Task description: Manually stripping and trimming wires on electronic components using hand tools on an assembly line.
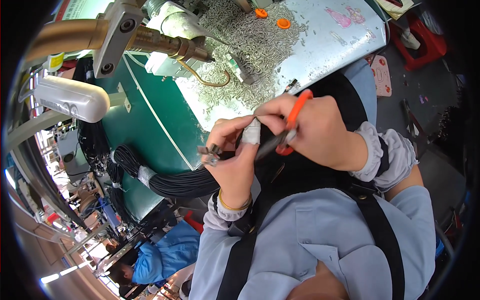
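While left hand pinches connector, right hand grips pliers.

Factory assembly floor: green machine housing with brass nozzle, desk strewn with small metal pins, bundled black cables, another worker in blue at nearby stations.

Orange handles were seen on the cutters. The cable bundle was black, banded with grey tape. White tape was wound on one finger. The machine panel was green, and the sleeves pale blue.
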`<state>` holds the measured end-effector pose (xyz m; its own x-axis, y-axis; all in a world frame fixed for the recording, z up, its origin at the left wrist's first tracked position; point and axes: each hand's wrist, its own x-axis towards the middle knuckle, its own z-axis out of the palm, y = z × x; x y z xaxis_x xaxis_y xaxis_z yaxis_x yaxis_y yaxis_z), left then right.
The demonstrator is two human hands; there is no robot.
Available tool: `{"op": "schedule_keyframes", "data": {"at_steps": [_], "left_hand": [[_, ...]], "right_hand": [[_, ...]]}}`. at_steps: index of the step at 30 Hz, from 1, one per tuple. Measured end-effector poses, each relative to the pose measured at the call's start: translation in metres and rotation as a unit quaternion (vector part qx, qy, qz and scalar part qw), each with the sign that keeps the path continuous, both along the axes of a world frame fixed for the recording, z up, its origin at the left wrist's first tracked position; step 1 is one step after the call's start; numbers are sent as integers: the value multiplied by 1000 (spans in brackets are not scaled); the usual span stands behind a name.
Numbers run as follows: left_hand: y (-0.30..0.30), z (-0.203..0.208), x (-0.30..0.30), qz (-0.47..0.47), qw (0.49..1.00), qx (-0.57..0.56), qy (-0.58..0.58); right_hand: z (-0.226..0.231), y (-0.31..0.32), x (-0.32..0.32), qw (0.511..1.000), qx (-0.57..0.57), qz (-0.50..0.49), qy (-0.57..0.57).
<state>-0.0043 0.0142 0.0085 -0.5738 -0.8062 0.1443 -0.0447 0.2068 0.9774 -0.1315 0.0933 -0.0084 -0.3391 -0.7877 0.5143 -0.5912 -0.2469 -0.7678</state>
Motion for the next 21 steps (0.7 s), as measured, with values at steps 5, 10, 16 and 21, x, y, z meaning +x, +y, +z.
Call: {"op": "schedule_keyframes", "data": {"at_steps": [5, 10, 16, 21], "left_hand": [[2, -2, 4, -9, 984, -157, -78], [-6, 6, 6, 4, 985, 173, -20], [-11, 4, 10, -30, 964, 261, 45], [-7, 6, 5, -12, 980, 189, 55]], "right_hand": [[3, 1, 3, 999, 46, 12, -25], [0, -3, -4, 874, 144, 99, -453], [-2, -1, -2, 961, 74, 72, -255], [1, 11, -9, 971, 217, 50, -81]]}}
